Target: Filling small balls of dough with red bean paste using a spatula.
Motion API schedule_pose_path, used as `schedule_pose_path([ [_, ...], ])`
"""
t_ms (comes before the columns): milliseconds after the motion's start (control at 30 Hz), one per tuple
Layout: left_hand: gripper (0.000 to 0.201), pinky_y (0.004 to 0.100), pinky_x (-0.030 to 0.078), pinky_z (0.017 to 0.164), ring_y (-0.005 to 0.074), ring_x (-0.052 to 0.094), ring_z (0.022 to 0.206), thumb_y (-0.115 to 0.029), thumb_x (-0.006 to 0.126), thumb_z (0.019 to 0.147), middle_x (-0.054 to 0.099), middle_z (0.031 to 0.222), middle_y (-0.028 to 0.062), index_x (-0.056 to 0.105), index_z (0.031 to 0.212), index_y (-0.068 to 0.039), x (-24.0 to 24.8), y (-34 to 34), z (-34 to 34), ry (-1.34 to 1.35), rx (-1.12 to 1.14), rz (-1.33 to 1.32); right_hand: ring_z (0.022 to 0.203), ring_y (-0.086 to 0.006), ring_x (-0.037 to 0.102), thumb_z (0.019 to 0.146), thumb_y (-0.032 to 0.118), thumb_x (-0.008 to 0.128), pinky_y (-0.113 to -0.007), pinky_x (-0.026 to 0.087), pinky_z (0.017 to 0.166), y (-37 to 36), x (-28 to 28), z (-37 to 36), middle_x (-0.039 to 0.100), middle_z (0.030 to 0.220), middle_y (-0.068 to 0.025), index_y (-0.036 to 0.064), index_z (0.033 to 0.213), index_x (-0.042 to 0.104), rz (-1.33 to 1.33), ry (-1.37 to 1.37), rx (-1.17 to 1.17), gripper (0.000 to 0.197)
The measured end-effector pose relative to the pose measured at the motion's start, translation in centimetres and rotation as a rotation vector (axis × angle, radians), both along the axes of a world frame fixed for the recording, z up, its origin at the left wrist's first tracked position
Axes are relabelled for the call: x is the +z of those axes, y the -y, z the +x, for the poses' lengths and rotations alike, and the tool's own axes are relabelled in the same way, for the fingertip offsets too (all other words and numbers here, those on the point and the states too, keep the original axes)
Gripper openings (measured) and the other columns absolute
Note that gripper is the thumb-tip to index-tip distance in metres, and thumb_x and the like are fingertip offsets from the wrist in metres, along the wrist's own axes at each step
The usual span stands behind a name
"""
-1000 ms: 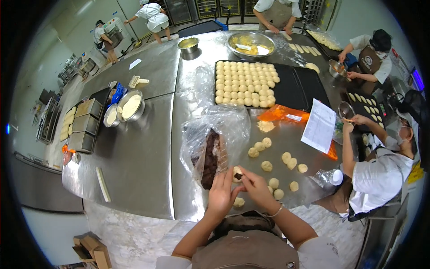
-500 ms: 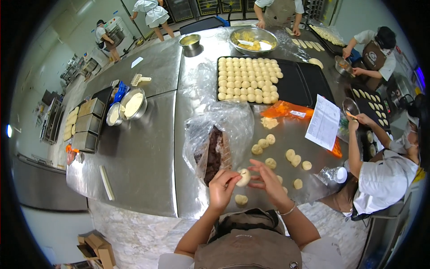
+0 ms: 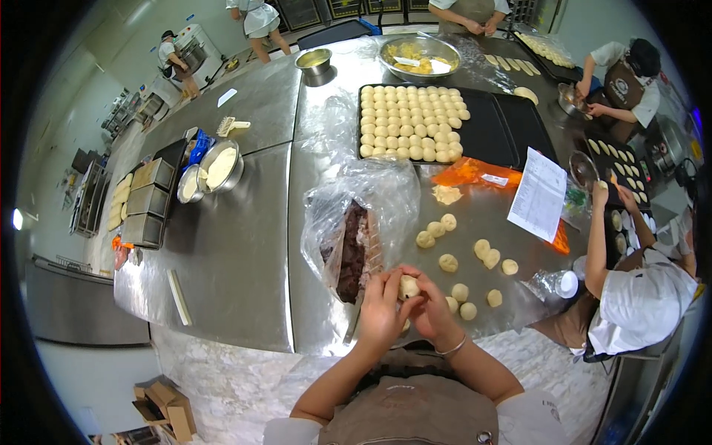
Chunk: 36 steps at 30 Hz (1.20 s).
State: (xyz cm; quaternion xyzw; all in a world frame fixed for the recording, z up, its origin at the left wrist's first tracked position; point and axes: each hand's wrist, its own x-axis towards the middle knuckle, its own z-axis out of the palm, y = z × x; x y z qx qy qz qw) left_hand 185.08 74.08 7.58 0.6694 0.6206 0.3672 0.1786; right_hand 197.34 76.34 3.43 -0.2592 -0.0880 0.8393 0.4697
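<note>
Both my hands are closed around one pale dough ball, above the near edge of the steel table. My left hand grips it from the left, while my right hand cups its right and lower side. A small dark spot shows on the dough. Just beyond my left hand lies an opened clear plastic bag with dark reddish-brown filling inside. Several loose dough pieces are scattered to the right of my hands, and one is partly hidden beneath them.
A black tray bears rows of dough balls. Near it are an orange bag, a paper sheet and a clear plastic bottle. Metal bowls and loaf tins stand left. Co-workers work at the right and far sides.
My right hand has closed in from the right, and both hands now wrap the dough ball. At the right, a co-worker's hands have moved lower.
</note>
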Motion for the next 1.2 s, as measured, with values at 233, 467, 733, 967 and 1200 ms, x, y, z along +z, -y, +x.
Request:
schedule_pose_path([
  [233,0.014,0.0325,0.050,0.067,0.0261,0.063,0.075,0.000,0.070,0.081,0.063,0.087,0.0115,0.067,0.094,-0.003,-2.5,-0.2,0.3,0.361,-0.005,-0.013,0.105,-0.0161,0.056,0.102,0.024,0.044,-0.032,0.046,0.091,0.2,-2.1,0.4,0.057,0.112,-0.0066,0.0067,0.115,0.054,0.107,0.166,-0.003,0.023],
  [467,0.021,0.0351,0.051,0.071,0.0286,0.064,0.084,0.002,0.069,0.079,0.062,0.097,0.0128,0.067,0.099,-0.004,-3.7,0.8,2.3,0.217,-0.061,-0.090,0.092,-0.0114,0.058,0.103,0.029,0.046,-0.027,0.049,0.081,0.8,-3.9,1.6,0.059,0.098,-0.0026,0.0083,0.106,0.055,0.066,0.351,-0.066,0.023],
  [733,0.031,0.0276,0.055,0.074,0.0178,0.067,0.086,0.006,0.066,0.084,0.065,0.105,0.0110,0.064,0.114,0.000,-8.1,1.7,1.7,0.289,-0.238,-0.210,0.090,-0.0086,0.059,0.098,0.023,0.058,-0.025,0.051,0.079,2.4,-5.8,5.9,0.060,0.100,-0.0014,0.0113,0.117,0.061,-0.103,0.212,0.120,0.023],
  [967,0.052,0.0282,0.057,0.073,0.0190,0.068,0.090,0.004,0.062,0.088,0.057,0.126,0.0149,0.047,0.137,-0.003,-10.3,2.2,0.1,0.558,-0.167,-0.553,0.092,-0.0241,0.056,0.084,0.013,0.067,-0.037,0.047,0.079,1.9,-12.6,12.8,0.058,0.098,-0.0076,0.0109,0.100,0.063,0.482,1.702,-0.246,0.016],
  [1200,0.035,0.0294,0.057,0.071,0.0192,0.068,0.085,0.000,0.060,0.091,0.060,0.117,0.0138,0.054,0.126,0.000,-10.3,3.7,-2.9,0.408,-0.056,-0.482,0.096,-0.0299,0.055,0.087,0.015,0.061,-0.045,0.044,0.083,-1.1,-14.6,17.1,0.060,0.099,-0.0112,0.0072,0.104,0.063,0.572,2.064,-0.150,0.019],
])
